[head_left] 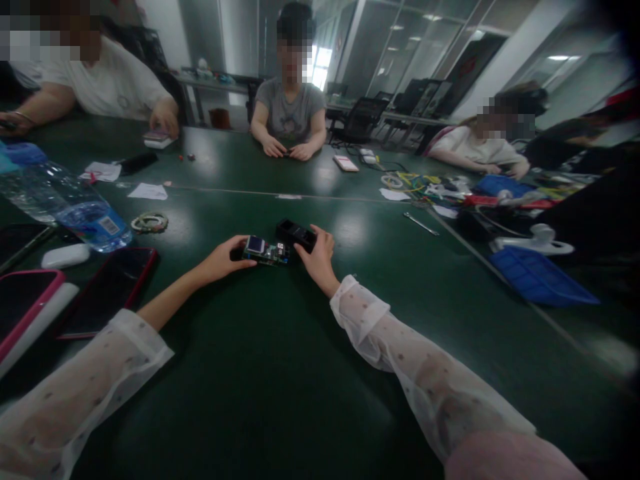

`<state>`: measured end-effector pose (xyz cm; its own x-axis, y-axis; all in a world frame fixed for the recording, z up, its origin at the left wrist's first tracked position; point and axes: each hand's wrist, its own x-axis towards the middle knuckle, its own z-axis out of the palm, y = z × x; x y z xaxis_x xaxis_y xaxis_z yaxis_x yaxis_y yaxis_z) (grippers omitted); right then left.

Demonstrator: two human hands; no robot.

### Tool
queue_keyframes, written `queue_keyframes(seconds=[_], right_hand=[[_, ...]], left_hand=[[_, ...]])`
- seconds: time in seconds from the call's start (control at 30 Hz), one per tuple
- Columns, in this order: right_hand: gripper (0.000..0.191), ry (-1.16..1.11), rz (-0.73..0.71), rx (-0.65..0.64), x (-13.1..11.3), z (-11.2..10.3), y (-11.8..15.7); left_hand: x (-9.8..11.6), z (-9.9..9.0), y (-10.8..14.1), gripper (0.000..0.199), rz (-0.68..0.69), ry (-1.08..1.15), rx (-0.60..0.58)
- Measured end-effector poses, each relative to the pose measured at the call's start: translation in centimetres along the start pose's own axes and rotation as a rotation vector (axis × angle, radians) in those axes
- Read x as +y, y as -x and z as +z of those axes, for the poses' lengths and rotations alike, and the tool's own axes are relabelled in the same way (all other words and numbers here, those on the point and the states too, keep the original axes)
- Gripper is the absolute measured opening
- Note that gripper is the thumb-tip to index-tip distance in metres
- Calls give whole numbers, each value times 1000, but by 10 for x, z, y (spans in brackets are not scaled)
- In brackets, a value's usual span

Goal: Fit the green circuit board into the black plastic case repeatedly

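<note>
Near the middle of the dark green table [240, 347], my left hand [226, 260] grips the left end of a circuit board [273, 253] that carries a small screen. Thumb and fingers are closed on its edges. Just to the right, my right hand [318, 255] is closed on the right end of a black case [293, 232], which looks hollow on its upper side. The case lies slightly behind the board, and their near ends are close together. Whether they touch is too small to tell.
Water bottles [95, 213], a red-edged phone [113, 290] and a coiled cable [150, 222] are at the left. A wrench [421, 224], a blue tray [540, 277] and tangled wires [413, 183] lie at the right. Several people sit around the table.
</note>
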<state>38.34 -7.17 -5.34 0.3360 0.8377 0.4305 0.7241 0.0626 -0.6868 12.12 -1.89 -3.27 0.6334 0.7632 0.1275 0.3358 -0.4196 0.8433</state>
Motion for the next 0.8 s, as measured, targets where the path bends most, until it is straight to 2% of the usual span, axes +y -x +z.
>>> queue_keyframes(seconds=[0.33, 0.67, 0.8], right_hand=[[54, -37, 15, -31, 1, 0, -2], [52, 9, -26, -14, 1, 1, -3], [49, -86, -37, 39, 0, 0, -3]], left_hand=[[0, 0, 0, 60, -16, -10, 6], [2, 1, 0, 59, -3, -1, 13], [2, 1, 0, 61, -1, 0, 13]])
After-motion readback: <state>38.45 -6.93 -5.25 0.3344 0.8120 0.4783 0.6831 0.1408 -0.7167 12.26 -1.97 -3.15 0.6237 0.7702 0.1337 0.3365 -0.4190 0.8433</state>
